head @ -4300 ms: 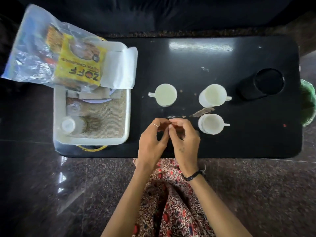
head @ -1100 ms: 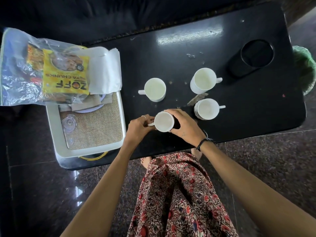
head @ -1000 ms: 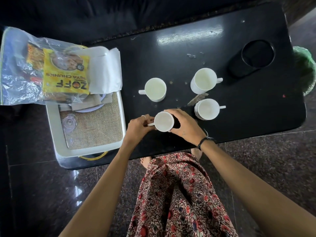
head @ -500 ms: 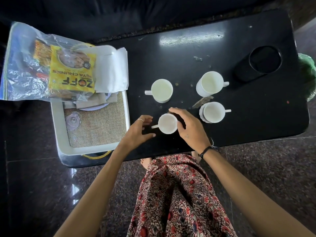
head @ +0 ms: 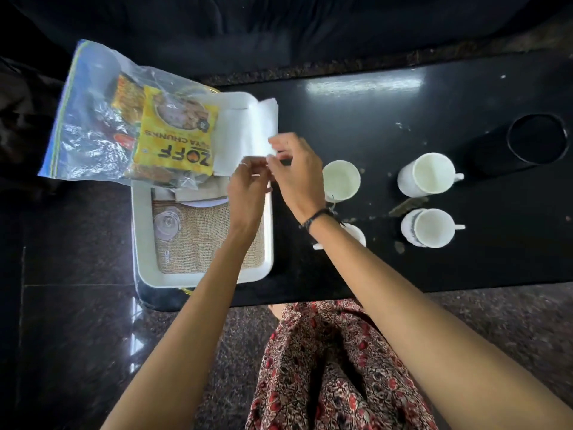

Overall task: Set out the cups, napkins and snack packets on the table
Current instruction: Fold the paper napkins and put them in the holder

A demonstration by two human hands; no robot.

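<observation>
Reaching over to the white plastic tray on the left side of the shiny black worktop, both hands are meeting at the stack of white paper napkins. The left hand and the right hand are each pinching the near edge of the top napkin with fingers and thumb.

Four round white cups are already sitting out on the worktop: one cup just beside the right hand, one half hiding under the right wrist, and two more further right. So the cup part is looking done, I think.

The napkins are only just starting. They are thin, soft and folded, lying on the far end of the tray.

The yellow snack packet is still waiting inside the clear plastic zip bag, which is lying over the tray's far corner. Those look like the last job.
</observation>
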